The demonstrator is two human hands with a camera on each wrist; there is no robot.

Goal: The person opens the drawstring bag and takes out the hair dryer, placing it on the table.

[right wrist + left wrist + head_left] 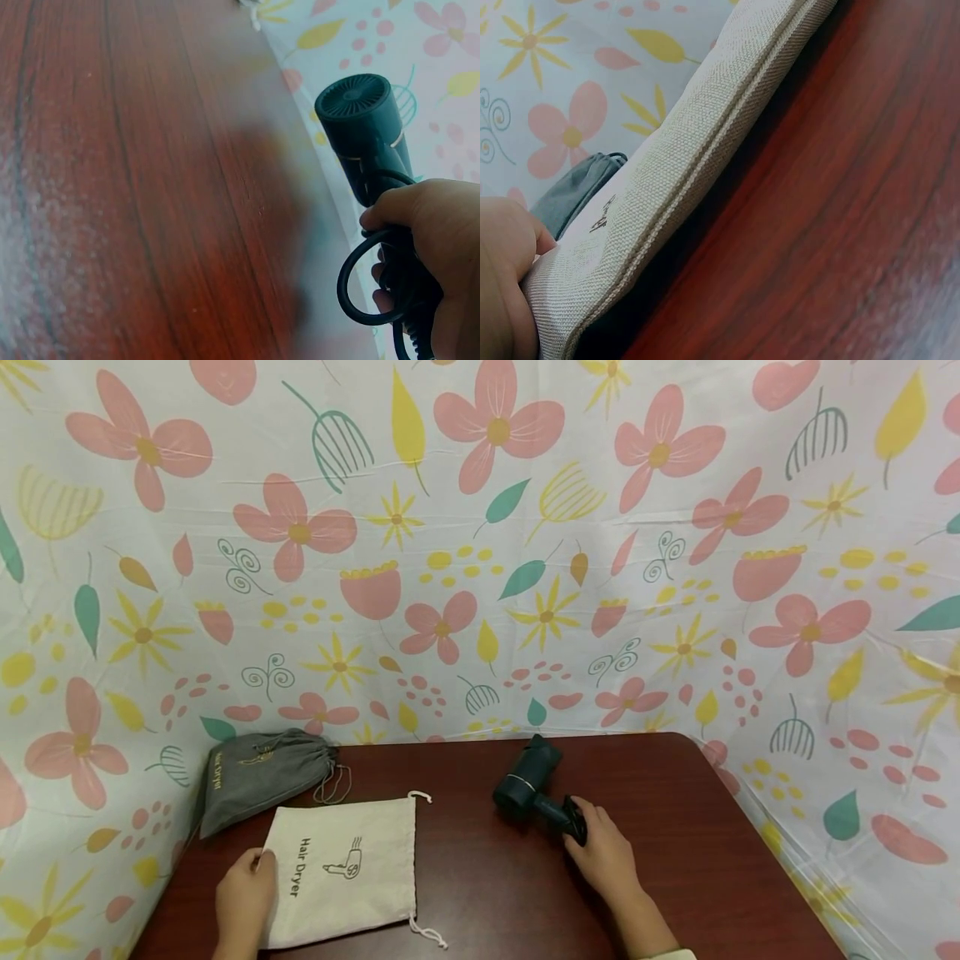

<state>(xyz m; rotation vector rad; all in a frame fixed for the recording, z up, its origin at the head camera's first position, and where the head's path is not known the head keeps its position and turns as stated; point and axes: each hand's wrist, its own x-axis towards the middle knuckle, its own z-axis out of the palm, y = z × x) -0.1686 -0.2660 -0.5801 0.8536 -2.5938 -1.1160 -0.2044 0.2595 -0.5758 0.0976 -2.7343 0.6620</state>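
A dark teal hair dryer [528, 777] is on the right side of the head view, its round vented back showing in the right wrist view. My right hand [606, 852] grips its handle, fingers curled round it together with the bundled black cord [364, 277]. On the left, a cream drawstring bag [375, 860] printed "Hair Dryer" lies flat, its drawstring end facing right. My left hand [246, 897] pinches the bag's left edge between thumb and fingers. In the left wrist view the near side of the bag [682, 165] is raised a little above the tabletop.
A grey drawstring bag [262, 777], also printed "Hair Dryer", lies at the table's back left corner, behind the cream bag. The dark red-brown wooden table [465, 877] is bordered at the back and sides by a flower-patterned curtain [450, 568].
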